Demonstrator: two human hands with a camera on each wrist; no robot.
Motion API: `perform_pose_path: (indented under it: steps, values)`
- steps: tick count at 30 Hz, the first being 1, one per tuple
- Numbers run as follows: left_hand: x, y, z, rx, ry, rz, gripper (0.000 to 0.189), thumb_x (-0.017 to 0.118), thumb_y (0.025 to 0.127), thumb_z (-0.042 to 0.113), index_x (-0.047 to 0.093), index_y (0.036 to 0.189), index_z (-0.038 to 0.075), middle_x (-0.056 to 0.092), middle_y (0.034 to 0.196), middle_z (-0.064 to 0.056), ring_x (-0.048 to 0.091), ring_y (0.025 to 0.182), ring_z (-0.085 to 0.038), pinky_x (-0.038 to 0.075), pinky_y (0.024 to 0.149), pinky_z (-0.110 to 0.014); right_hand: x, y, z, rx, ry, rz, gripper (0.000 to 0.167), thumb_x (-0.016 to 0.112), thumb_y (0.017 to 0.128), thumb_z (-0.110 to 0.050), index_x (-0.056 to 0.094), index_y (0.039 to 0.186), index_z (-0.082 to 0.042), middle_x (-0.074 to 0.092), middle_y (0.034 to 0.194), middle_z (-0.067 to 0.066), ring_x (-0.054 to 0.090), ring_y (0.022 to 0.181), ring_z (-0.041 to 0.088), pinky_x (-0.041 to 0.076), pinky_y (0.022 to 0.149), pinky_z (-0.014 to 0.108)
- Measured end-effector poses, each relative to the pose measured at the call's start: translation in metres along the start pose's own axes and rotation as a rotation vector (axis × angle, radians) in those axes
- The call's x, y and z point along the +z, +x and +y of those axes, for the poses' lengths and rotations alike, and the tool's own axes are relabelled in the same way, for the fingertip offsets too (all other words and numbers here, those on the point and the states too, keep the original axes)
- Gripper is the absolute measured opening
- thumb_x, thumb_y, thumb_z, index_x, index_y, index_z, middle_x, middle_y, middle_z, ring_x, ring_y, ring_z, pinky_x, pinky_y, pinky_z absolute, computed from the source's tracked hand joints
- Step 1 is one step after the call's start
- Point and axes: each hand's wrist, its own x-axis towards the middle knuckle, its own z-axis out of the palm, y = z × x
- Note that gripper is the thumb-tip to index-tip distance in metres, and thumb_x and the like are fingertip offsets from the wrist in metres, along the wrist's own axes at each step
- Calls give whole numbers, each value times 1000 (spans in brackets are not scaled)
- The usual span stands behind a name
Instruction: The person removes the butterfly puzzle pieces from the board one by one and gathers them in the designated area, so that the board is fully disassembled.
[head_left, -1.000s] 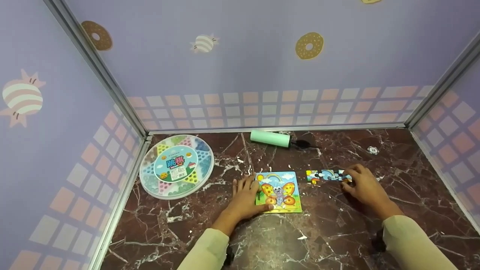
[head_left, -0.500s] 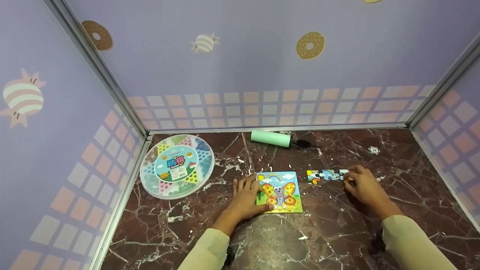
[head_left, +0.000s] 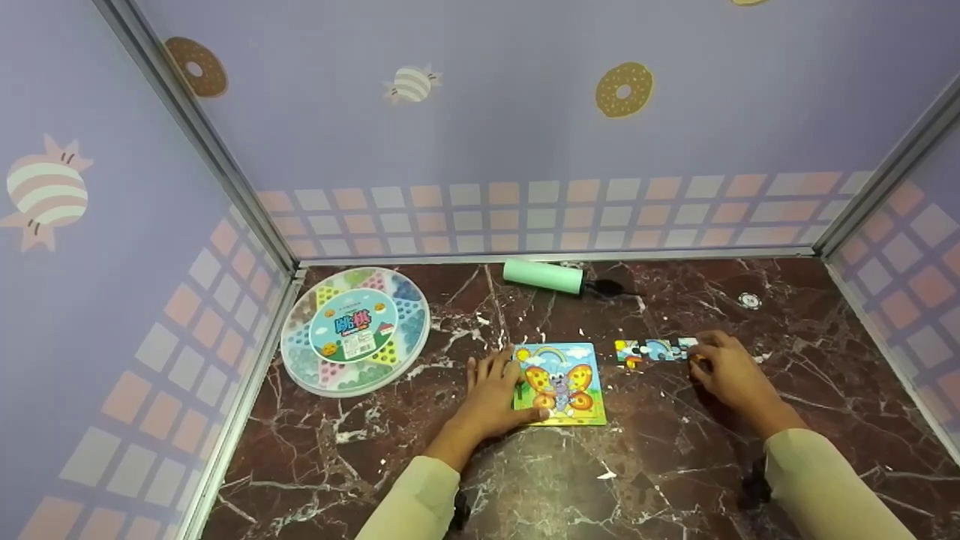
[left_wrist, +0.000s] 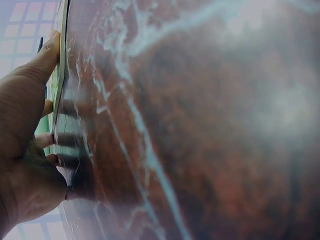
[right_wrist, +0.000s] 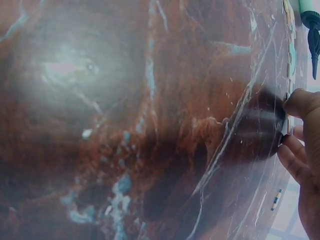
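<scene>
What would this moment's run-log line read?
left hand: resting on butterfly board | right hand: holding rightmost puzzle piece | other pieces: row to its left | mint cylinder: farther back, untouched

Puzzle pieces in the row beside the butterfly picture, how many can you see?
3: a left piece nearest the butterfly picture, a middle piece, and a right piece partly covered by the right hand. More may be hidden there.
</scene>
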Motion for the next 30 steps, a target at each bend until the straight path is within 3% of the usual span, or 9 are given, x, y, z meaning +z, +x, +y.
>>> perform_pose_path:
  steps: [24,30]
  values:
    - [-4,-2,1,32,-37,12,62,83,93,61,57,116,9,32,178,-24,27,164,-52,10,131,-82,2,2,3,-45,-43,4,17,78,94,2,80,111,5,68,134,34,66,117,59,58,98,70]
    - [4,1,-6,48,-72,37,64,82,91,64,56,115,11,32,178,-24,26,164,-52,7,131,-82,1,3,1,-35,-36,2,18,78,94,2,80,111,5,68,134,34,66,118,59,57,100,71]
